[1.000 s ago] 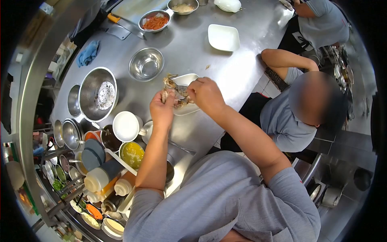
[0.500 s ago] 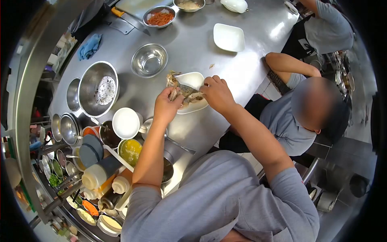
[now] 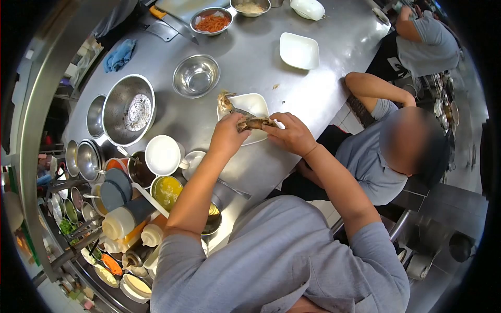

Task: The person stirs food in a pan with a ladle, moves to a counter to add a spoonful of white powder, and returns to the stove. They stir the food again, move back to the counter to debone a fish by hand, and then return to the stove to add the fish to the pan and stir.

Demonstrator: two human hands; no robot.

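Note:
A cooked whole fish (image 3: 252,123), browned and partly broken, is held over a white rectangular dish (image 3: 257,100). My left hand (image 3: 228,136) grips its near-left part, thumb and fingers closed round it. On the other side, my right hand (image 3: 290,134) pinches the fish's right end. The ragged head end (image 3: 225,100) sticks up past the dish's left rim. My fingers hide part of the flesh, and the dish's near side is partly covered by the hands.
A steel bowl (image 3: 182,78) and a large perforated colander (image 3: 147,122) stand left of the dish. Farther off are a second white dish (image 3: 299,50), shredded orange food (image 3: 213,23) in a bowl, and a cleaver (image 3: 163,32). Sauce bottles (image 3: 116,223) crowd the left. A co-worker (image 3: 365,161) is close on the right.
Both hands have shifted slightly nearer to me, and the right hand has turned with its fingers now under and around the fish's right end. The fish has been turned and lifted a little.

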